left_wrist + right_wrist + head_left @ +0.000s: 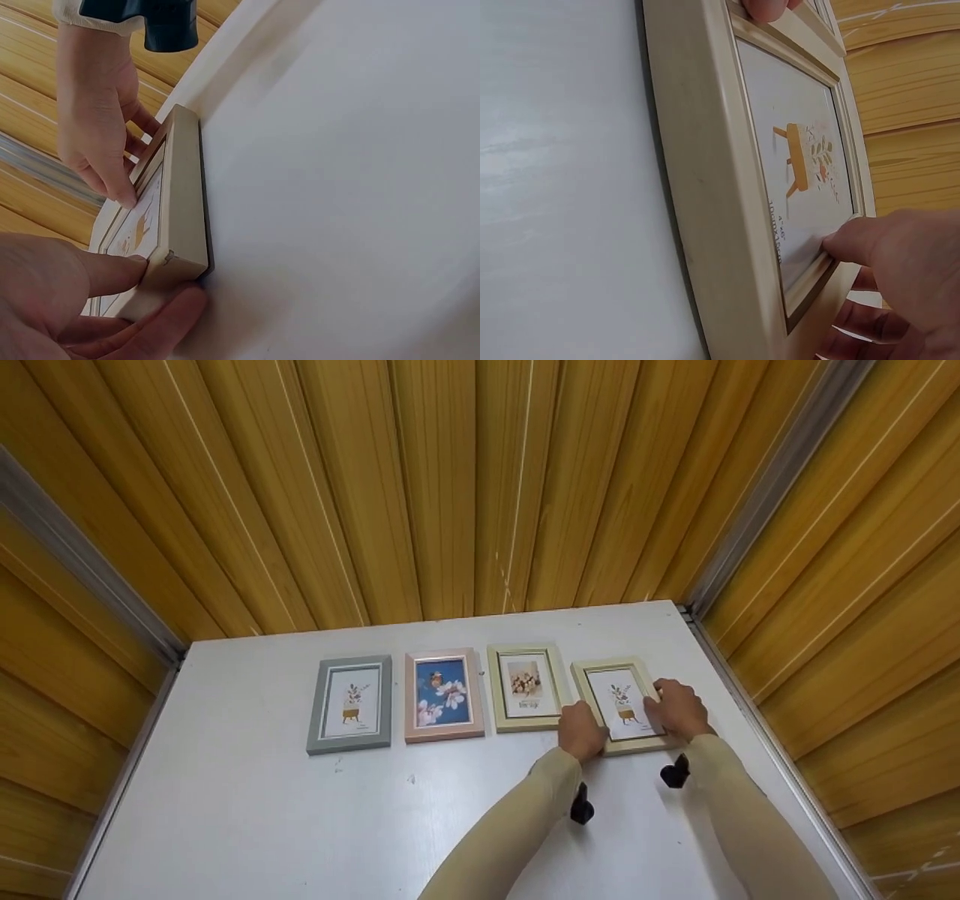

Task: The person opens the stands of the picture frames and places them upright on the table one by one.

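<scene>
In the head view, a cream picture frame (619, 745) with a plant print stands tilted against the white wall, rightmost in a row. My left hand (580, 730) grips its lower left side. My right hand (679, 709) holds the right side. Seen from the left wrist, the left hand (45, 289) has its thumb on the frame's front and its fingers curled under the corner, while the right hand (97, 120) pinches the far edge. The right wrist view has the right thumb (862, 238) on the front border and fingers curled behind the side.
To the left on the white wall (247, 810) are a yellow-green frame (529, 724), a pink frame (445, 733) and a grey frame (349, 746). Yellow wood-look panels (435, 487) lie above, with another panelled side (862, 660) close at right.
</scene>
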The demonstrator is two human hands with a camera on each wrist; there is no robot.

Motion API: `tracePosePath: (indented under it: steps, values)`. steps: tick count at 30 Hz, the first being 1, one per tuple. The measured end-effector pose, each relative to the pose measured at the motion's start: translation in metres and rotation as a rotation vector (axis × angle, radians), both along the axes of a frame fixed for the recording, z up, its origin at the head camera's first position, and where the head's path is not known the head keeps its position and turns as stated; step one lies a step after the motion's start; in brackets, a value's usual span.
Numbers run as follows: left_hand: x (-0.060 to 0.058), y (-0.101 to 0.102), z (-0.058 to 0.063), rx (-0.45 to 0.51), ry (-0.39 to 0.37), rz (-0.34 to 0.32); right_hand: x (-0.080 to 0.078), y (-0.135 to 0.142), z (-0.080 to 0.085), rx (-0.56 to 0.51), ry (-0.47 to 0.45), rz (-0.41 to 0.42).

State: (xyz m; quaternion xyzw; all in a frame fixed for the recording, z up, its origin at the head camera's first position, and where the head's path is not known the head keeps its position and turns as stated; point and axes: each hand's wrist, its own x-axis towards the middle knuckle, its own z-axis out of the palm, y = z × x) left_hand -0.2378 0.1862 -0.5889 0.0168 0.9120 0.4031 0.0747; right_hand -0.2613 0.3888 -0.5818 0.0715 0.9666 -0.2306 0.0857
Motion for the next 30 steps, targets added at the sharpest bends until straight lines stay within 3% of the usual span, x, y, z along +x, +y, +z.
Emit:
tracePosePath:
  steps: [8,19,26,30]
  values:
    - [0.005,0.001,0.008,0.013,0.08,0.04,0.004,-0.002,0.009,-0.009,0.109,-0.028]
    - [-0.003,-0.01,0.017,0.035,0.25,0.037,-0.005,-0.018,0.028,-0.046,0.273,-0.125]
    - [-0.007,-0.017,0.022,0.165,0.318,0.04,-0.009,-0.031,0.041,-0.066,0.398,-0.18]
    - [-0.008,-0.02,0.022,0.178,0.375,0.048,-0.011,-0.036,0.044,-0.077,0.454,-0.195]
